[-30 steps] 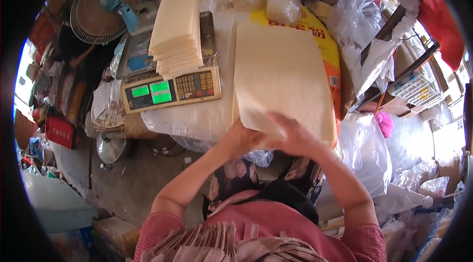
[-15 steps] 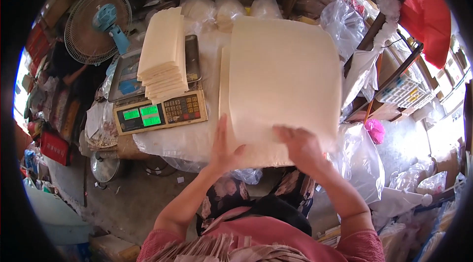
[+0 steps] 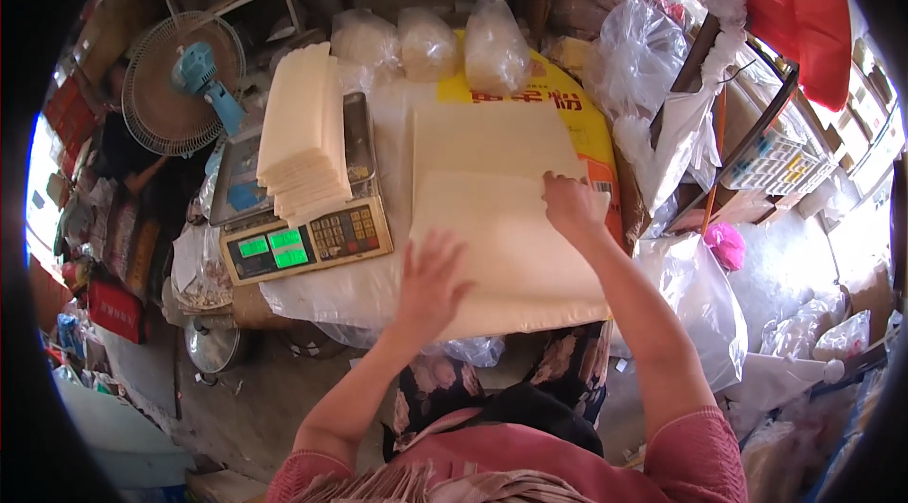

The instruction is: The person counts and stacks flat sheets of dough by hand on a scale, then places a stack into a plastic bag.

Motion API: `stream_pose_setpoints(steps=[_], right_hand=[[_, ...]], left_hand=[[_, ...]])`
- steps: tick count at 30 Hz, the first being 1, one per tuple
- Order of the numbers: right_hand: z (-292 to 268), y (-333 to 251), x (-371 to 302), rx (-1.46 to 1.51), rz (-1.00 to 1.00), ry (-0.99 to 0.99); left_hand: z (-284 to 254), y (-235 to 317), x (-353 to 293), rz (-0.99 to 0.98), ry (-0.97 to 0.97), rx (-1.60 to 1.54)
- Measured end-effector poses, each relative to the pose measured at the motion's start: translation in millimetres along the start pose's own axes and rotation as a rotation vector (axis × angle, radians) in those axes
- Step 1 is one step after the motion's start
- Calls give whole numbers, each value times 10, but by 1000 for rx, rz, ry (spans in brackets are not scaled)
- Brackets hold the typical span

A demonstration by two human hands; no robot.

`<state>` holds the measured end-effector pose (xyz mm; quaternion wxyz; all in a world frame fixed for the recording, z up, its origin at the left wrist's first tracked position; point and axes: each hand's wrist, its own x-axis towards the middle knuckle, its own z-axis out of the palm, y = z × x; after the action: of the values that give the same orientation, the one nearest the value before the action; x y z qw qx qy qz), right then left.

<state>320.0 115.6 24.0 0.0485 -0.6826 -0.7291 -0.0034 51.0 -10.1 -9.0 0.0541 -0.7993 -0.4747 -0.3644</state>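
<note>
A wide, thin beige sheet [image 3: 501, 238] lies on the table in front of me, its far edge running across a second layer of beige sheet [image 3: 492, 136]. My right hand [image 3: 574, 208] is at the right end of that far edge, fingers curled and seemingly pinching the sheet. Over the sheet's left side, my left hand [image 3: 430, 281] is spread, slightly blurred, holding nothing. To the left, a stack of folded beige sheets [image 3: 303, 134] rests on the metal pan of a scale [image 3: 307, 243] with lit green displays.
Behind the sheets lies a yellow printed bag [image 3: 591, 130], with several filled clear plastic bags [image 3: 497, 49] along the back. A blue fan [image 3: 194, 68] stands at the far left. Clear plastic [image 3: 695, 304] hangs at the table's right side, near a dark slanted post [image 3: 705, 49].
The sheet's far edge has come down toward me, uncovering the yellow bag and a layer below. My right hand has moved farther away along the right side; my left hand shifted slightly.
</note>
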Motion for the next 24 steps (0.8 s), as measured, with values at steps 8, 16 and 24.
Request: stream_pose_setpoints(steps=[8, 16, 24], right_hand=[[138, -302, -464, 43, -160, 165], [502, -398, -1099, 171, -227, 182], [-500, -858, -1230, 511, -553, 321]], left_hand=[[366, -167, -232, -38, -375, 90], [77, -638, -68, 82, -457, 99], [-291, -123, 236, -141, 264, -369]])
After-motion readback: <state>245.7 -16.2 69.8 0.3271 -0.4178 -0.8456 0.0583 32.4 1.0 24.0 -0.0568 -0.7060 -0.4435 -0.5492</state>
